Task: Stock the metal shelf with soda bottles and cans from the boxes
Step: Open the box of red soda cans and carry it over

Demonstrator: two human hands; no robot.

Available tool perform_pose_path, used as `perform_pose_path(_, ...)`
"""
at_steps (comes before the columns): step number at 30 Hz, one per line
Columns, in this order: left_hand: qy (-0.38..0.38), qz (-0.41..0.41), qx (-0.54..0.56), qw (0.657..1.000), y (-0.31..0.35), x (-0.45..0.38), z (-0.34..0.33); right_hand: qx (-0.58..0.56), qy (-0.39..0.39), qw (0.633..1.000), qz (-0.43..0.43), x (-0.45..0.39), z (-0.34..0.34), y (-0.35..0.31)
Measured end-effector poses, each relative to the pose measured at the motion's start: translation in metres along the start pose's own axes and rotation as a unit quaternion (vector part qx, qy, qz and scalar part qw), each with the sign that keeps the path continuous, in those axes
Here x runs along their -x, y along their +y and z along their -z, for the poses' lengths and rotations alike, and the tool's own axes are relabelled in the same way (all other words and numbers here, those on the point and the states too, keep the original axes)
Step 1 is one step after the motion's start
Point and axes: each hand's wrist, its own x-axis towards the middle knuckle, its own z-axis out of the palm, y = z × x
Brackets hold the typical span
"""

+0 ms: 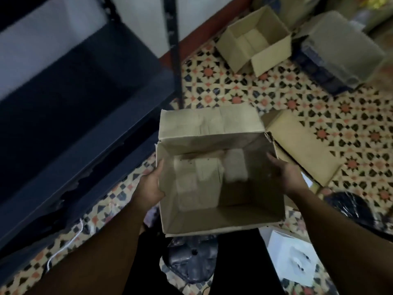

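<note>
An open, empty cardboard box (pixel 214 124) is in the middle of the view, flaps spread. My left hand (pixel 150 187) grips its left wall, thumb over the rim. My right hand (pixel 286 172) holds the right wall, fingers reaching inside over the rim. The dark metal shelf (pixel 80 107) runs along the left, its boards bare in what shows. No bottles or cans are visible in this box.
A second open, empty cardboard box (pixel 253 42) lies at the back. A shrink-wrapped pack of dark cans (pixel 331 54) sits at the far right. Black plastic bags (pixel 191 260) and a white box (pixel 295 258) lie near my feet on the patterned floor.
</note>
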Motion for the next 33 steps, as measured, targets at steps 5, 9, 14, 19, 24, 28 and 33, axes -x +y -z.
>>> perform_pose_path(5, -0.028, -0.06, -0.076, 0.995, 0.095, -0.071, -0.005, -0.054, 0.03, 0.995, -0.078, -0.006, 0.061, 0.046)
perform_pose_path(9, -0.053, -0.053, -0.076, 0.994, 0.16, -0.117, -0.004, -0.07, 0.05, 0.992, -0.091, -0.038, 0.106, 0.078)
perform_pose_path(14, -0.045, -0.019, -0.073, 0.996, 0.226, -0.153, 0.011, -0.145, 0.039, 0.979, -0.139, -0.099, 0.17, 0.076)
perform_pose_path(19, -0.014, 0.0, -0.044, 0.999, 0.261, -0.185, 0.033, -0.093, 0.022, 0.994, -0.054, -0.161, 0.227, 0.05)
perform_pose_path(24, 0.005, 0.04, -0.005, 0.999, 0.279, -0.226, 0.069, 0.021, 0.02, 1.0, -0.012, -0.252, 0.265, 0.003)
perform_pose_path(28, 0.019, 0.07, 0.023, 0.997, 0.282, -0.273, 0.097, 0.012, 0.013, 0.999, 0.031, -0.322, 0.283, -0.049)
perform_pose_path(33, 0.043, 0.104, 0.087, 0.99, 0.276, -0.337, 0.128, 0.078, -0.003, 0.995, 0.068, -0.433, 0.288, -0.088)
